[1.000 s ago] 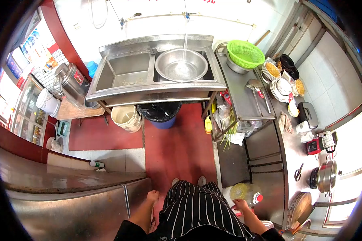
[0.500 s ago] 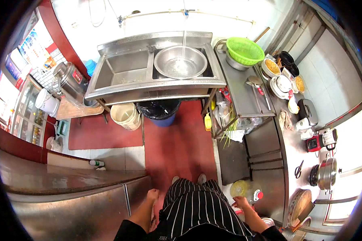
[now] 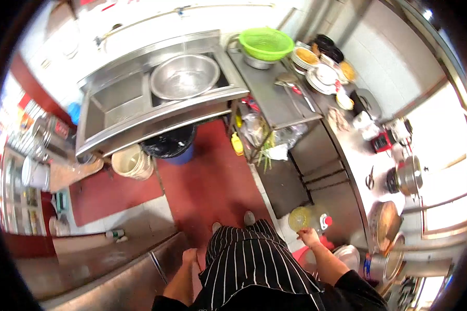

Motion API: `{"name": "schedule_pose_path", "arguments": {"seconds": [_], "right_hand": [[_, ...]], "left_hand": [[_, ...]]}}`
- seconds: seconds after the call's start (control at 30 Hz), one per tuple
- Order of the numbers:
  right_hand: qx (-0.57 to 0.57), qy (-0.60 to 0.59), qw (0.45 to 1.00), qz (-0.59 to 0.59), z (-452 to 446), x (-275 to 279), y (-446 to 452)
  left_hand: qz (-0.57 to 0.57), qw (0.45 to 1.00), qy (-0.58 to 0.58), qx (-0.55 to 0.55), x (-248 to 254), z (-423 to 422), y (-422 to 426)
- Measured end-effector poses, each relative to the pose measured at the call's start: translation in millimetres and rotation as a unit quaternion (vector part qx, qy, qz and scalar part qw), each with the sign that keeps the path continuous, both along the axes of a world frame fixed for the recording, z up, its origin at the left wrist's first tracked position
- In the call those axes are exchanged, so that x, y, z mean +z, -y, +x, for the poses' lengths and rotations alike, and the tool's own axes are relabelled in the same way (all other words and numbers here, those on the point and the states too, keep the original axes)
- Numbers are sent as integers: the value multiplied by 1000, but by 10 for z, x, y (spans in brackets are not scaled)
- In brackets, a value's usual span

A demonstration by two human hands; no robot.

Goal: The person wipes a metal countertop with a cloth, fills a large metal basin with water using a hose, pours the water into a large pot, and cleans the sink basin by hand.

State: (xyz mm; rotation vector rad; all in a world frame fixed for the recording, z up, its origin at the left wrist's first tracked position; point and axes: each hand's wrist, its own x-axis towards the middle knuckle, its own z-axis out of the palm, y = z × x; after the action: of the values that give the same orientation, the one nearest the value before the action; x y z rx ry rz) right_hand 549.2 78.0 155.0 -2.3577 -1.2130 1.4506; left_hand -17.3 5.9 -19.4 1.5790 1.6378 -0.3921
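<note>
My left hand (image 3: 190, 256) hangs low beside the striped apron (image 3: 249, 259), near the steel cabinet front. Its fingers are curled in, and nothing shows in them. On the other side of the apron, my right hand (image 3: 308, 237) hangs with its fingers loosely bent and partly apart, holding nothing visible. Just past it in view are a yellowish round container (image 3: 299, 218) and a clear jug with a red cap (image 3: 325, 222). Ahead, a large metal basin (image 3: 184, 76) sits in the right bay of the steel sink (image 3: 111, 116).
A green basket (image 3: 266, 43) rests on a metal bowl on the side table. Stacked plates (image 3: 321, 78), a red appliance (image 3: 383, 141), scissors (image 3: 370, 178) and a pot (image 3: 411, 175) line the right counter. A bucket (image 3: 132, 163) and a black-lined bin (image 3: 171, 147) stand under the sink.
My view has turned right and tilted, so the sink has shifted left. The water stream seen falling into the basin earlier is no longer visible. Both hands still hang low.
</note>
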Motion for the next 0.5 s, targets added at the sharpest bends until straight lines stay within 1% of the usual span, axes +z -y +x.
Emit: {"name": "schedule_pose_path", "arguments": {"seconds": [0.03,0.07,0.1,0.17,0.2,0.23,0.27,0.3,0.33,0.37,0.4,0.43,0.47,0.5], "right_hand": [[9,41,999,21,-91,170,40],[18,81,996,43,-165,284,88],[-2,87,995,42,-166,267,163],[-68,176,971,148,-189,258,407],[-105,92,986,95,-143,381,454],[-143,129,969,158,-235,428,543],[-177,168,944,221,-315,470,595],[-192,175,940,223,-251,503,642],[-191,186,954,138,-150,565,738],[-188,189,962,53,-115,572,828],[-196,186,961,53,-131,540,902],[-187,203,955,106,-180,499,987],[-176,220,946,161,-213,467,1027],[-155,230,951,137,-203,442,1057]], "left_hand": [[41,976,8,212,194,122,67],[80,906,16,414,336,206,77],[79,915,22,396,394,259,-2],[137,933,-49,330,562,315,-60],[135,940,-46,310,454,243,-114],[145,906,73,391,317,175,-246],[148,851,191,467,198,136,-382],[30,798,278,534,373,100,-609],[24,803,280,526,504,143,-710],[37,835,257,485,637,148,-801],[53,864,233,443,737,163,-883],[70,883,205,416,691,129,-963],[74,885,202,412,787,149,-1017],[81,864,210,451,896,202,-1094]]}}
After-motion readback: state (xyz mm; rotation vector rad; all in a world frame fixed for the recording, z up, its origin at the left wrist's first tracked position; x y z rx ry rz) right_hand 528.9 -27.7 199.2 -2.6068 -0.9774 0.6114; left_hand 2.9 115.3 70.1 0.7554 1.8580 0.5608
